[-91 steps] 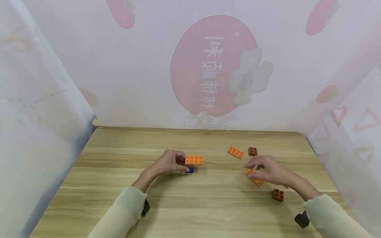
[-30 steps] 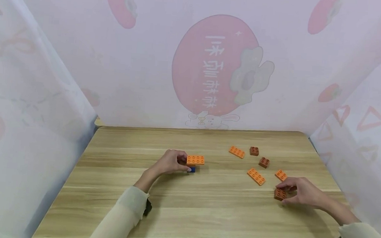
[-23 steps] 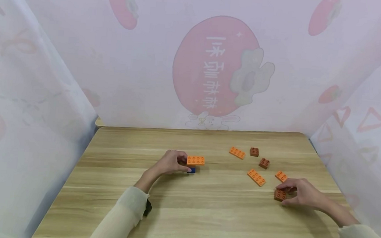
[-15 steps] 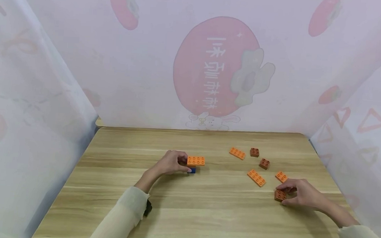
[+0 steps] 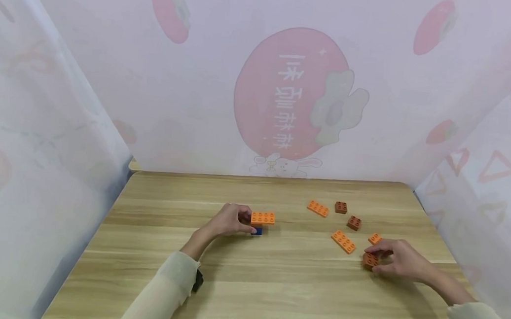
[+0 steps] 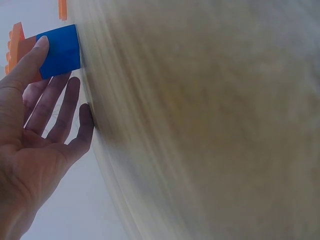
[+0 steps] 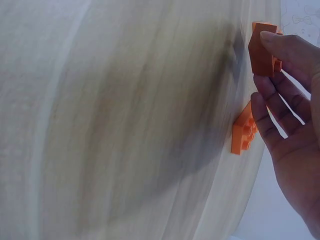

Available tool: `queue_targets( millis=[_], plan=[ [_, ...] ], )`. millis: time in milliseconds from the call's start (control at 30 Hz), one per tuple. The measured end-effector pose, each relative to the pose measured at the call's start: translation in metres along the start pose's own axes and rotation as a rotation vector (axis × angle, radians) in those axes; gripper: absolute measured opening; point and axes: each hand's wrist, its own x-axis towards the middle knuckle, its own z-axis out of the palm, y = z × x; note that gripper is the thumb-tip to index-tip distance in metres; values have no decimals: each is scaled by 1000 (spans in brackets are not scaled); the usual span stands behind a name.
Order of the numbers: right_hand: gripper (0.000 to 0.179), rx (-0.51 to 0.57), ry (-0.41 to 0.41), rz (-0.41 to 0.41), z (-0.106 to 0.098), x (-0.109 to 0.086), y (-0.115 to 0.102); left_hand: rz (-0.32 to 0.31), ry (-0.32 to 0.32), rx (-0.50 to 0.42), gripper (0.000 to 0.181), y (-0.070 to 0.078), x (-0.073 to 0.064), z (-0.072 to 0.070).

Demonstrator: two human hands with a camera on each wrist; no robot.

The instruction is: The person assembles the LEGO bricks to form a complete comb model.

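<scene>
Left of the table's middle, my left hand (image 5: 230,219) pinches a small stack between thumb and fingers. An eight-stud orange plate (image 5: 263,218) tops it, overhanging to the right. In the left wrist view a blue brick (image 6: 60,50) forms the bottom, with my thumb across it, and a brown-orange layer (image 6: 26,51) lies between. At the right, my right hand (image 5: 401,260) pinches a brown four-stud brick (image 5: 369,261) by its sides. That brick (image 7: 261,52) looks slightly tilted in the right wrist view; whether it touches the table I cannot tell.
Two long orange plates (image 5: 318,208) and two brown bricks (image 5: 341,207) lie between the hands, towards the back. A smaller orange plate (image 5: 375,237) lies just behind the right hand's brick. The wooden table (image 5: 273,284) ends at printed cloth (image 5: 188,100) on three sides.
My right hand has come from the middle orange plate to the near brown brick, gripped it and just shifted it slightly left. My left hand has kept its hold on the stack.
</scene>
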Motion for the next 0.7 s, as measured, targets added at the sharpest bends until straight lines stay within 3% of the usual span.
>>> queue_targets(
  millis=[267, 700],
  plan=[
    [40, -6, 35, -4, 6, 14, -9, 9, -5, 15, 26, -1, -1, -3],
    [41, -6, 71, -6, 8, 53, -28, 41, -11, 5, 28, -1, 1, -2]
  ],
)
